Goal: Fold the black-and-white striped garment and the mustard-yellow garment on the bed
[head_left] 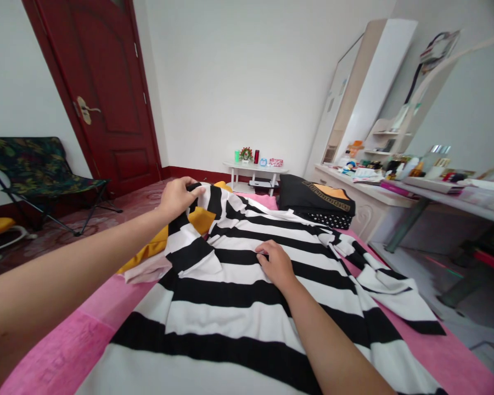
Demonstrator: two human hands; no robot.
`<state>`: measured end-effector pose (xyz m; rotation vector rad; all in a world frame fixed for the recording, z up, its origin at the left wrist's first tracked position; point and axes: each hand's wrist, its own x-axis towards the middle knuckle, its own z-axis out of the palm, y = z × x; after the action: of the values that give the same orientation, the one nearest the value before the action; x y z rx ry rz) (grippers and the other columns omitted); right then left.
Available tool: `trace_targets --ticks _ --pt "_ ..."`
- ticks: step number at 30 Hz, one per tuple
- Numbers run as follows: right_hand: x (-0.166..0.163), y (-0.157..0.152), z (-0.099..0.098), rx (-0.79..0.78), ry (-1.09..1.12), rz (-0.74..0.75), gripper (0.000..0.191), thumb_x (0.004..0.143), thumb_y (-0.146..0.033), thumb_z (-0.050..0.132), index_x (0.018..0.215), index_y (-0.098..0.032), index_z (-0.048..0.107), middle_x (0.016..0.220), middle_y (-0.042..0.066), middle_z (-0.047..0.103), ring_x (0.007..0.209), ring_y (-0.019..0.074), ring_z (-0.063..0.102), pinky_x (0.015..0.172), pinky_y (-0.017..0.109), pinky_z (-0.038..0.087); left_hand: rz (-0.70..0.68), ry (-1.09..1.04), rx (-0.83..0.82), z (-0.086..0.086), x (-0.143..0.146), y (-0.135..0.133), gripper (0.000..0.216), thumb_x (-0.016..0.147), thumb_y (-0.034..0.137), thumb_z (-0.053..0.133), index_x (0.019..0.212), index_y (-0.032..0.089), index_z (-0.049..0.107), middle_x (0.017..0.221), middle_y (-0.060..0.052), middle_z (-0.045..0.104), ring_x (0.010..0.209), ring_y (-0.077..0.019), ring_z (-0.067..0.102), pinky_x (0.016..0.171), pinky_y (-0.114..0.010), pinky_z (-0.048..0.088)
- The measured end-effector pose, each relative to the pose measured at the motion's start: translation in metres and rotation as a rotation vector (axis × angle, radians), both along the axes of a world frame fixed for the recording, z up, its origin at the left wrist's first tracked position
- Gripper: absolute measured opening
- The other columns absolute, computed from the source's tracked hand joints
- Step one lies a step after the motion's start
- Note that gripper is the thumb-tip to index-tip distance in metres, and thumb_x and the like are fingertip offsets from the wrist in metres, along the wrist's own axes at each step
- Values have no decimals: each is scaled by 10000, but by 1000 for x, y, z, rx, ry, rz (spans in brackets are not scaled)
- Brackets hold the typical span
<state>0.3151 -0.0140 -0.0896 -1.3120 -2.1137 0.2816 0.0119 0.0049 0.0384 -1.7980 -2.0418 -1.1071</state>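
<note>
Head view, hands: 2. Left hand pinches the striped garment at its far left; right hand is half curled over the middle, can't tell if it grips cloth.
Garment: 1, black and white, spread near to far.
Sleeves: 2. Left one drops from the left hand onto the body; right sleeve lies out to the right.
Left side: pale pink cloth, 1, beside yellow cloth, piece count unclear.
Dark folded stack: 1, far right, beyond the garment.
Edges: right cuff close to the cover's right edge; floor strip between there and the desk.
Surface: pink cover, showing near left and along the right.
Room: 1 red door, 1 camouflage chair, far left; 1 white side table, far, 5 items on top.
</note>
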Motion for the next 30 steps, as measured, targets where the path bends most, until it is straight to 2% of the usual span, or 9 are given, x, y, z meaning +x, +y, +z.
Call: trace_targets --ticks 2,5,8,12,17,21,24,27,30 --pt "0 0 0 -1 3 2 157 797 -170 546 873 -247 660 970 6 602 906 158 558 777 265 423 -227 188 -13 -3 22 -22 369 798 495 577 1013 208 664 1012 -61 697 921 -239 631 796 -293 450" --pt "0 -1 0 -2 -5 8 154 797 -169 549 877 -244 658 965 8 604 909 160 556 780 266 423 -702 496 -315 -25 61 -61 292 795 419 620 1035 258 664 1027 -42 687 928 -218 632 792 -275 448" --pt "0 -1 1 1 -18 5 131 790 -167 561 859 -231 652 964 15 605 906 161 556 776 266 424 -813 645 -456 -52 88 -89 290 789 307 620 1077 280 646 976 -50 682 850 -213 645 729 -287 461" --pt "0 0 1 4 -4 22 147 792 -159 555 869 -232 657 975 17 610 921 161 556 797 268 424 -705 565 -471 -62 92 -87 293 798 277 576 1080 266 652 994 -58 688 890 -230 642 746 -304 465" --pt "0 0 -1 -1 5 17 149 794 -168 560 874 -236 666 967 10 609 913 159 558 779 263 425 -574 283 -552 -18 44 -28 246 828 325 498 898 203 700 838 -34 702 784 -206 648 686 -262 470" --pt "0 1 -1 -7 6 7 151 793 -165 563 869 -243 668 958 4 605 898 156 560 772 262 424 84 201 -273 14 -26 17 347 770 316 551 1064 181 676 1044 -111 678 962 -304 617 776 -343 472" --pt "1 2 -1 -5 9 2 155 796 -159 558 864 -248 665 958 3 603 900 156 559 790 265 423 348 258 -391 12 -58 25 401 688 213 600 1079 162 673 1074 -167 655 965 -357 602 761 -408 479" --pt "0 1 -1 2 3 1 149 804 -165 552 865 -251 658 966 4 602 907 160 554 792 269 421 423 370 -354 0 -52 25 405 713 160 566 1104 105 655 1161 -231 585 1048 -393 549 813 -472 455" --pt "-4 -2 0 14 -40 -17 141 817 -170 540 878 -248 641 978 12 598 914 169 542 778 275 415 252 488 -213 -12 -16 31 382 795 159 478 1139 137 641 1232 -202 542 1138 -371 492 899 -489 407"
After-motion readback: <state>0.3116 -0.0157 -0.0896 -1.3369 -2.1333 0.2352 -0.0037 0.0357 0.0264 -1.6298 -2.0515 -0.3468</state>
